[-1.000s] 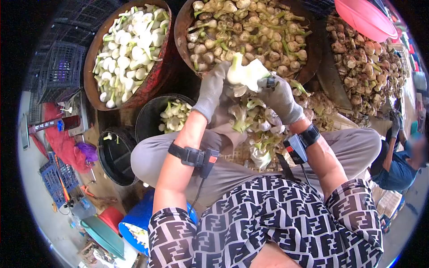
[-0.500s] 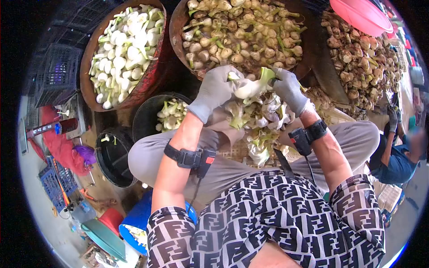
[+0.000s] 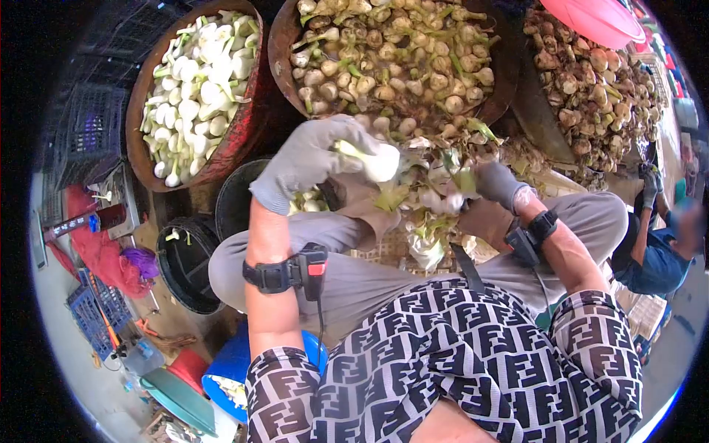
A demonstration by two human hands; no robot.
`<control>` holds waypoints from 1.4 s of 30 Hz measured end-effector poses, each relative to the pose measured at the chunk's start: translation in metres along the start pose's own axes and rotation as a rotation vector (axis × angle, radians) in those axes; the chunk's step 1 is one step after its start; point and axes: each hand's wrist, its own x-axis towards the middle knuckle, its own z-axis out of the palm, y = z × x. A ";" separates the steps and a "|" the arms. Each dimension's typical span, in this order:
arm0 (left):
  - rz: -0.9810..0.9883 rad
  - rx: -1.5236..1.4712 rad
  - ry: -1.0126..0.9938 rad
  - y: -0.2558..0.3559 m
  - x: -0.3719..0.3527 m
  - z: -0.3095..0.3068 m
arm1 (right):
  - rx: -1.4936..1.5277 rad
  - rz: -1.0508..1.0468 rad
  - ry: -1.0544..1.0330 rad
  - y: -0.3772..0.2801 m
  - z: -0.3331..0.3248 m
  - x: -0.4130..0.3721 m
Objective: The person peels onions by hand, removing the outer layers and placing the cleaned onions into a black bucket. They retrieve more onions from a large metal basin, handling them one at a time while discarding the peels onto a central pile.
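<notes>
My left hand [image 3: 314, 155], in a grey glove, is closed around a smooth white garlic bulb [image 3: 382, 164]; its pale green stem lies between the fingers. Blurred by motion, my gloved right hand [image 3: 501, 184] has its fingers curled, with a strip of greenish garlic skin [image 3: 466, 180] at the tips. Below and between the hands, a heap of loose garlic skins [image 3: 428, 247] lies between my bent legs. Just beyond them stands a wide rusty tub [image 3: 279, 66] of unpeeled bulbs in murky water.
On the left is a rusty red tub [image 3: 255, 74] of white bulbs, with black buckets [image 3: 173, 288] nearer me. A blue bucket [image 3: 221, 369] stands by my left elbow. At right are piled dirty garlic bulbs [image 3: 591, 96], a pink basin [image 3: 594, 21] and another person [image 3: 653, 258].
My hands have moved apart. The left has gone left and down with the bulb, now turned with its round end right; the right has dropped lower and right, with skin pulled off.
</notes>
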 end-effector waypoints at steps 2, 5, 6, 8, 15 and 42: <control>-0.162 0.042 0.041 0.004 -0.009 -0.013 | -0.052 0.026 -0.083 -0.023 -0.033 -0.026; -0.557 0.462 -0.061 0.005 -0.018 -0.028 | 0.018 -0.024 -0.007 -0.025 -0.048 -0.026; -0.727 0.595 -0.107 0.006 -0.018 -0.030 | 0.127 -0.024 0.086 -0.027 -0.059 -0.020; -0.549 0.711 0.069 0.002 -0.022 -0.026 | 0.345 -0.026 0.276 -0.034 -0.090 -0.002; -0.313 0.712 0.199 -0.010 0.006 -0.015 | -0.196 -0.400 0.243 -0.043 -0.117 0.147; -0.142 0.511 0.384 -0.054 0.058 0.056 | 1.596 -0.241 0.365 -0.100 -0.128 0.028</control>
